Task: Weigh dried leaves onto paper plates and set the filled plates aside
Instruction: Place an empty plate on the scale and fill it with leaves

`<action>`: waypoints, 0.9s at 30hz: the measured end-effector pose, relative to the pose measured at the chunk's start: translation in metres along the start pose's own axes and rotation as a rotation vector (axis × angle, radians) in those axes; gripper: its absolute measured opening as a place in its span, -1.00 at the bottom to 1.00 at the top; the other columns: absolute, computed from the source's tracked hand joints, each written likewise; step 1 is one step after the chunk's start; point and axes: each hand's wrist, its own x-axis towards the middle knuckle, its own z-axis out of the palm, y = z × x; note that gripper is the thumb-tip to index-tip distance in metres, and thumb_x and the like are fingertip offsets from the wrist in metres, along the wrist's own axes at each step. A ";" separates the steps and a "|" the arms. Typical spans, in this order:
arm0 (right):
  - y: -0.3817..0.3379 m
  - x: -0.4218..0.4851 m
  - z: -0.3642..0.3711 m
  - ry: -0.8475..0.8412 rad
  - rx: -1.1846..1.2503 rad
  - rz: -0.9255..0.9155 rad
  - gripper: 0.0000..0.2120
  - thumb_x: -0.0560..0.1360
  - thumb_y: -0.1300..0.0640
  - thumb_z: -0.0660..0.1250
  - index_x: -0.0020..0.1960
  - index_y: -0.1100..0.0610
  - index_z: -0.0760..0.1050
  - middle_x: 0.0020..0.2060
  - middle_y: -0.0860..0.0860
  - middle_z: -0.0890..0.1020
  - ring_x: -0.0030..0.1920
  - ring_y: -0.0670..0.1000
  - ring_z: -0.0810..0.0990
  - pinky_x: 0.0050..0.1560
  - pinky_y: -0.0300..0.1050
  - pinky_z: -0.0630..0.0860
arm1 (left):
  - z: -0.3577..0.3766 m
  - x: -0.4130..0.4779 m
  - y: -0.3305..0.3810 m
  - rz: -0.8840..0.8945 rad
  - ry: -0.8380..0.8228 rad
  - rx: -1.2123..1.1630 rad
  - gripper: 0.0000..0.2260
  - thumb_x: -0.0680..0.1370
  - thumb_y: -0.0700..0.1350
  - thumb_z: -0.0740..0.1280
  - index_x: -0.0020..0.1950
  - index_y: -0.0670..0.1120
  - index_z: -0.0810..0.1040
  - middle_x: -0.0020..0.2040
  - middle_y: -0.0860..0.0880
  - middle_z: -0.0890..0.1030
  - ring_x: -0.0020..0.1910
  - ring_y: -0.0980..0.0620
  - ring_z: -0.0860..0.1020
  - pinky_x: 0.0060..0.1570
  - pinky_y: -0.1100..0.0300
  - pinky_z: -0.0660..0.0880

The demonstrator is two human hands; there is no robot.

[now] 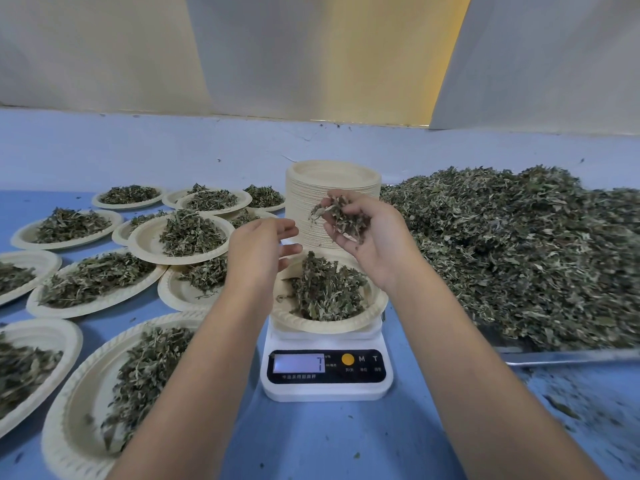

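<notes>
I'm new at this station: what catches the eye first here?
A big heap of dried leaves fills the tray on the right. In the middle a plate of leaves sits on a white scale, the right hand holding a handful above it, the left hand open beside. Filled plates crowd the left of the table.

Scale (pixel 327 375), front panel: display (pixel 299 363) at the panel's left reads "7". To the display's right, orange button (pixel 347 359), then letters "M" (pixel 361 358) and "T" (pixel 375 358). Small print beneath: too small to read.
</notes>
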 end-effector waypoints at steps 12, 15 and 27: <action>-0.044 -0.003 -0.088 0.524 -0.013 -0.111 -0.68 0.48 0.40 0.11 -0.15 0.20 0.63 -0.18 0.05 0.60 -0.33 -0.04 0.55 -0.22 -0.20 0.54 | 0.073 -0.019 -0.001 -0.069 -0.179 -0.064 -0.81 0.55 -0.23 0.18 -0.13 -0.12 0.58 -0.20 0.01 0.65 -0.46 0.13 0.53 -0.52 0.39 0.37; -0.045 -0.002 -0.112 0.687 -0.232 -0.122 -0.70 0.47 0.37 0.14 -0.07 0.21 0.65 -0.29 -0.05 0.56 -0.47 -0.13 0.46 -0.24 -0.15 0.43 | 0.090 -0.023 -0.008 -0.095 -0.208 -0.063 -0.83 0.53 -0.22 0.22 -0.16 -0.11 0.59 -0.22 0.00 0.67 -0.46 0.12 0.55 -0.51 0.38 0.39; -0.046 -0.012 -0.128 0.645 -0.663 -0.005 -0.69 0.51 0.18 0.19 0.12 -0.03 0.63 -0.26 -0.22 0.55 0.16 0.15 0.51 0.19 0.19 0.46 | 0.097 -0.023 -0.015 -0.087 -0.205 -0.123 -0.82 0.54 -0.28 0.21 -0.15 -0.19 0.61 -0.21 -0.08 0.67 -0.48 0.08 0.58 -0.50 0.32 0.46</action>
